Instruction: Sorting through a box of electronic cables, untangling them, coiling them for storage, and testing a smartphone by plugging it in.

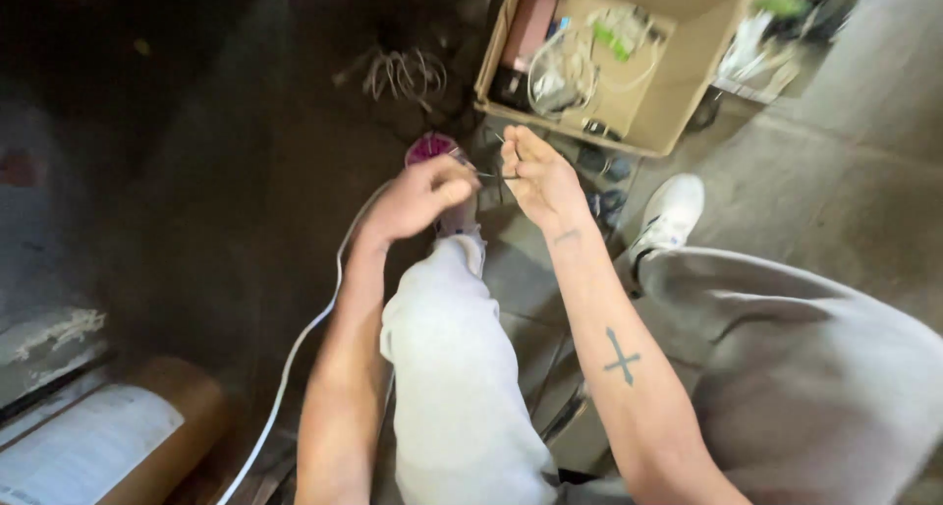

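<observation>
Head view: the left hand (420, 196) is clenched, thumb and fingers pinched on one end of a thin dark wire (488, 175) that runs across to the right hand (535, 176). The right hand's fingers are stretched toward the far side, and its thumb side seems to nip the wire's other end, though blur makes that grip uncertain. The wire's long axis lies left to right, nearly level, above the person's light grey trouser knee (457, 299). A white flat cable (295, 353) trails from the left hand toward the near left. Judging by this, the wire is drawn taut between both hands, with nothing joined yet. An open cardboard box (678, 68) of cables sits beyond on the floor.
</observation>
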